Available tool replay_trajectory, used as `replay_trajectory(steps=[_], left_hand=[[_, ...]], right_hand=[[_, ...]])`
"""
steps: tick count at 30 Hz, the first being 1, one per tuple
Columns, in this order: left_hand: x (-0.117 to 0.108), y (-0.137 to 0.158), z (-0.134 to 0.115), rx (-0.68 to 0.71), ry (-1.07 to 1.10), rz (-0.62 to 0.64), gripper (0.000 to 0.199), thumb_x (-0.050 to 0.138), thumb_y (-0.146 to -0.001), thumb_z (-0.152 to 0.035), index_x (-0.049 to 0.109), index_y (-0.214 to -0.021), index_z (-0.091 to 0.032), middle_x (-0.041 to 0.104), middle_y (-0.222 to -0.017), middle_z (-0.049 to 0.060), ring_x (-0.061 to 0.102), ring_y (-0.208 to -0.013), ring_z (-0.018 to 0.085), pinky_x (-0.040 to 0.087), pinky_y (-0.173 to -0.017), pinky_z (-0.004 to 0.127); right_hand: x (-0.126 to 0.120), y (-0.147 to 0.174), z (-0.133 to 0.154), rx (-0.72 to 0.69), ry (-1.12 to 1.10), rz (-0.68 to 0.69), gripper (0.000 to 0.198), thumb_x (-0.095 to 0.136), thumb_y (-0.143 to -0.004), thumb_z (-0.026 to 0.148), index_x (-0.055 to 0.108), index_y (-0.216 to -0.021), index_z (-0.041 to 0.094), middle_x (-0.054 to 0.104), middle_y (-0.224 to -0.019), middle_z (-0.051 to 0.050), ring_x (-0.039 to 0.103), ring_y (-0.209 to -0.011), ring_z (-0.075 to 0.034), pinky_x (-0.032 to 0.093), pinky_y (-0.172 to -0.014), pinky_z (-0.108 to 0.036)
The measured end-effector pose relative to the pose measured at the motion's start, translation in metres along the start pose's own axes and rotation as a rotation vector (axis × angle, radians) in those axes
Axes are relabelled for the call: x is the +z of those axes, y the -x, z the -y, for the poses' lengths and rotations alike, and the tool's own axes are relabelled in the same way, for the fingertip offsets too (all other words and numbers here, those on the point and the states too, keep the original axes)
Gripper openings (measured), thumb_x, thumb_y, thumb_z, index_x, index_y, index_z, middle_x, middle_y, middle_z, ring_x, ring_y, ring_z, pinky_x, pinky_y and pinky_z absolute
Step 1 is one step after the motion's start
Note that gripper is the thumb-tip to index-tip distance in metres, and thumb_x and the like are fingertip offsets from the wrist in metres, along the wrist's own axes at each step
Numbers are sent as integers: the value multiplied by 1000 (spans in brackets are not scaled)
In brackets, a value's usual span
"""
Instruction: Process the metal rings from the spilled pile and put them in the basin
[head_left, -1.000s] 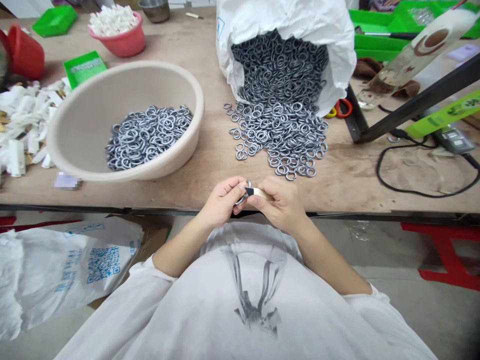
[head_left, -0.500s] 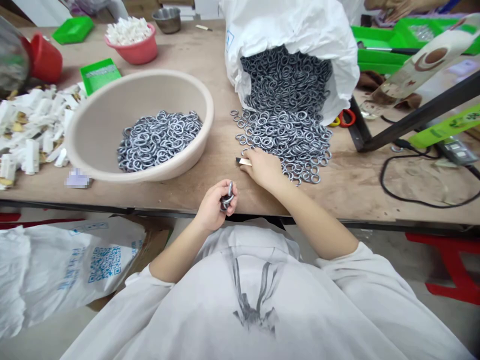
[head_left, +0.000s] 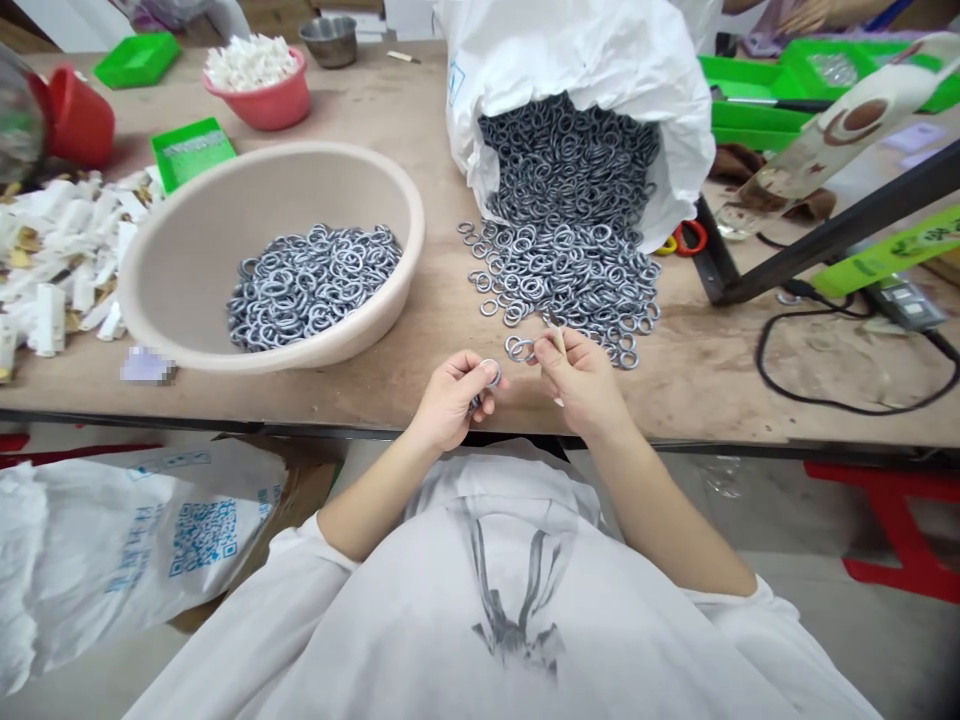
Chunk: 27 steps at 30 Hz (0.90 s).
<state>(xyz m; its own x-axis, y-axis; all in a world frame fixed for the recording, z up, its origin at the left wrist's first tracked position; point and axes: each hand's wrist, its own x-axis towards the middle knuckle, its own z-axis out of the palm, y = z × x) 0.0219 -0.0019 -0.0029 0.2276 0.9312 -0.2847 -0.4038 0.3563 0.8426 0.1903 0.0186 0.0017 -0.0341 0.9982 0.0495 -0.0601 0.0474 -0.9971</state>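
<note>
My left hand point(head_left: 459, 398) is closed on dark grey rings point(head_left: 491, 372), one pinched at the fingertips and others partly hidden in the fingers. Just to its right, my right hand point(head_left: 589, 385) pinches a ring at its fingertips and also holds a thin, light-coloured blade-like tool point(head_left: 559, 342) with a dark tip. More loose rings point(head_left: 517, 348) show close by its fingertips. Beyond the hands, a heap of rings point(head_left: 577, 270) spills from a white sack point(head_left: 577, 50) onto the table. A beige basin point(head_left: 172, 270) on the left contains many similar rings.
White plastic pieces point(head_left: 71, 240) lie at the far left, near a green tray point(head_left: 193, 152). A red bowl point(head_left: 259, 100) stands behind the basin. To the right are a black metal frame point(head_left: 825, 230), a cable point(head_left: 757, 370) and red-handled scissors point(head_left: 691, 238). Another person's hand appears at top right.
My right hand has drawn back from the heap's edge, rightward and nearer me, with a ring at its fingertips. My left hand has moved right, and a ring now sits under its thumb.
</note>
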Motion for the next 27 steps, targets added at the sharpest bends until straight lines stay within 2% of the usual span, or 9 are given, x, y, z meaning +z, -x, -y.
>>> replay_trajectory(steps=[2,5,11,14,18,22,25,27], left_hand=[[5,0,2,23,-34,27,47,83,-70,-49,48,-78,-18,70,-75,0,50,-43,4,31,-37,14],[8,0,7,69,-50,36,47,84,-70,-50,52,-83,-18,68,-74,-2,52,-45,4,33,-38,14],[15,1,15,82,-12,33,50,83,-71,-51,64,-106,-20,61,-71,-5,50,-46,5,32,-38,15],[18,3,14,14,19,35,45,82,-71,-49,67,-101,-19,56,-63,-6,48,-46,6,31,-40,16],[16,4,10,16,-36,74,37,78,-74,-48,67,-89,-16,55,-62,-4,39,-44,4,24,-41,17],[10,6,0,43,-244,269,43,75,-78,-56,66,-81,-14,56,-64,-1,41,-51,6,29,-46,19],[8,9,-11,78,-432,376,51,71,-79,-63,62,-72,-14,54,-64,0,46,-58,9,38,-55,22],[8,10,-16,107,-554,418,53,66,-82,-65,61,-68,-14,54,-63,1,48,-61,11,40,-58,23]], right_hand=[[7,12,1,17,-95,-43,44,77,-75,61,59,-82,22,61,-71,2,51,-58,-11,42,-55,-25],[16,25,-2,-14,-100,-96,41,75,-78,60,61,-85,23,60,-70,3,54,-61,-12,45,-58,-26],[22,38,-18,-286,206,-170,27,63,-93,49,66,-87,23,63,-83,-2,59,-84,-18,49,-80,-34],[19,40,-24,-339,257,-165,22,63,-93,45,68,-91,23,63,-84,-2,59,-86,-19,49,-82,-35],[6,38,-20,-375,266,-106,22,67,-90,46,68,-91,24,62,-85,-2,59,-84,-19,49,-80,-35],[-7,29,-4,-337,257,74,32,74,-84,50,73,-103,25,62,-92,-3,58,-85,-18,48,-80,-34],[-12,22,6,-230,181,246,35,80,-76,55,75,-88,23,59,-82,-1,56,-77,-16,47,-74,-32],[-12,19,8,-156,85,298,37,82,-73,57,72,-79,22,56,-75,1,53,-70,-14,45,-68,-30]])
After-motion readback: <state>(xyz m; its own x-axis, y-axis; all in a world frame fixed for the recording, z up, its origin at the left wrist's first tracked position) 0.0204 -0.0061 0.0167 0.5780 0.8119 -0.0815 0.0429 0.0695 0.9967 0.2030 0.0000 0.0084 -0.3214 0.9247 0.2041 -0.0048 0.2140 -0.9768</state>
